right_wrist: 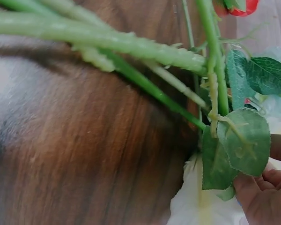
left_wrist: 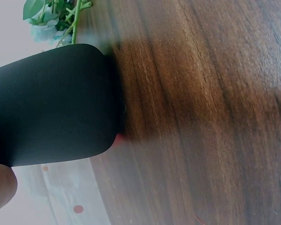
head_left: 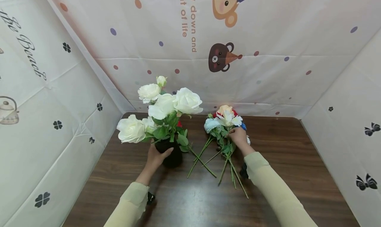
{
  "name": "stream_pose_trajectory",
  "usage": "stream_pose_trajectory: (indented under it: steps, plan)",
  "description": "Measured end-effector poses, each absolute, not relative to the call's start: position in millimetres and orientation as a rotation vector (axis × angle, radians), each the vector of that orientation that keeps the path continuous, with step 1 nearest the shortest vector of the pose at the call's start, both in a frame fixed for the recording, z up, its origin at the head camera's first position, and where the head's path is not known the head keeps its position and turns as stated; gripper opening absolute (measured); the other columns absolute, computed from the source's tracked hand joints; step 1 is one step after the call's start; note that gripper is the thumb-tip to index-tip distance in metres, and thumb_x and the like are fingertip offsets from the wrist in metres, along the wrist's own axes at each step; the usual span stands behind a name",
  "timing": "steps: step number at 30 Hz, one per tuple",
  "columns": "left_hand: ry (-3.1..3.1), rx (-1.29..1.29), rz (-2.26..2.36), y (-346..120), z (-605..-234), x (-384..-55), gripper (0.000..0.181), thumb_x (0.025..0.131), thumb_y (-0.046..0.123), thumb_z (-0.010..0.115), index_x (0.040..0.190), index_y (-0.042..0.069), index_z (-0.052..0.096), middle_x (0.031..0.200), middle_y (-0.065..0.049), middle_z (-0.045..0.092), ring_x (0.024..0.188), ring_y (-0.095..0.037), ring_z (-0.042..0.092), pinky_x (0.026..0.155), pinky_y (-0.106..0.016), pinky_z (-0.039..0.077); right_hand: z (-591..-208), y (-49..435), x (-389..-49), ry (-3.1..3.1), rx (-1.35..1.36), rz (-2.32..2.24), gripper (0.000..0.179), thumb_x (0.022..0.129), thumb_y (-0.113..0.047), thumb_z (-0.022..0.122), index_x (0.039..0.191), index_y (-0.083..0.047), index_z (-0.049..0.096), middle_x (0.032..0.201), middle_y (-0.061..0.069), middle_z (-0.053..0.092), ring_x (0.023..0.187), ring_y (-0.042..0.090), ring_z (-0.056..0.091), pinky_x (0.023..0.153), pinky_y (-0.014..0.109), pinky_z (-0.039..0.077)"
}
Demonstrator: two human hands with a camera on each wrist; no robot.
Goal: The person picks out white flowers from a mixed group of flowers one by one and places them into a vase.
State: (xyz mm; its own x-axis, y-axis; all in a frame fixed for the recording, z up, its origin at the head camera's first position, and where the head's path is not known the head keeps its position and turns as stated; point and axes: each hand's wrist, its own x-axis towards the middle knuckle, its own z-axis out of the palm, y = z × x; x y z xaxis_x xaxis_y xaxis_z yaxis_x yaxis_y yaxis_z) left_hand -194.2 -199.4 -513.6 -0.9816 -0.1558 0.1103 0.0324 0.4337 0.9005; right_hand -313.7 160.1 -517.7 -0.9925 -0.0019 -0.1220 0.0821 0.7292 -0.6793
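My left hand grips a black vase from its left side, thumb across the front. White roses with green leaves rise out of the vase. In the left wrist view, the smooth lower part of the vase fills the left side, close to the wooden tabletop. To the right, my right hand pinches a flower stem just below a white lily, among a bunch of artificial flowers. Around it are a light-blue flower and a peach rose. Leaves partly hide the fingertips in the right wrist view.
Long green stems lie crossed on the brown wooden table between the vase and the bunch. A printed cloth backdrop stands behind the table, with more cloth at both sides. Something red shows behind the vase.
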Motion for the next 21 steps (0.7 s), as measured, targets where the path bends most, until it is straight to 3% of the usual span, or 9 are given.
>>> stream_pose_trajectory:
  steps: [6,12,18,21]
  plan:
    - [-2.502,0.117,-1.586,-199.0,-513.5,-194.1,0.096,0.086,0.022,0.081,0.160,0.002,0.024,0.159,-0.026,0.041,0.146,-0.044,0.043,0.117,-0.061,0.040,-513.4,160.5,-314.8,2.777,0.121,-1.195,0.026,0.094,-0.009,0.067,0.110,0.010,0.074,0.108,0.028,0.073,0.092,0.036,0.069,0.071,0.034,0.054]
    - [-2.487,0.109,-1.590,-197.9,-511.9,-193.9,0.093,0.086,0.021,0.081,0.159,0.002,0.027,0.158,-0.026,0.043,0.145,-0.044,0.044,0.117,-0.061,0.040,-504.9,159.5,-314.9,2.764,0.161,-1.293,0.028,0.098,-0.010,0.062,0.115,0.010,0.070,0.117,0.030,0.069,0.097,0.039,0.067,0.084,0.049,0.056]
    - [-2.485,0.106,-1.589,-197.8,-511.5,-193.4,0.092,0.086,0.020,0.081,0.159,0.001,0.027,0.157,-0.026,0.043,0.145,-0.044,0.043,0.116,-0.061,0.040,-488.9,154.4,-314.2,2.832,0.185,-1.413,0.027,0.098,-0.009,0.064,0.116,0.011,0.070,0.112,0.031,0.071,0.090,0.035,0.068,0.065,0.025,0.049]
    - [-2.485,0.103,-1.591,-197.8,-512.1,-193.1,0.092,0.087,0.020,0.081,0.159,0.001,0.028,0.157,-0.026,0.044,0.145,-0.044,0.044,0.116,-0.061,0.040,-477.0,150.7,-312.6,2.844,0.174,-1.501,0.026,0.099,-0.008,0.065,0.117,0.011,0.070,0.112,0.031,0.071,0.091,0.034,0.068,0.064,0.018,0.044]
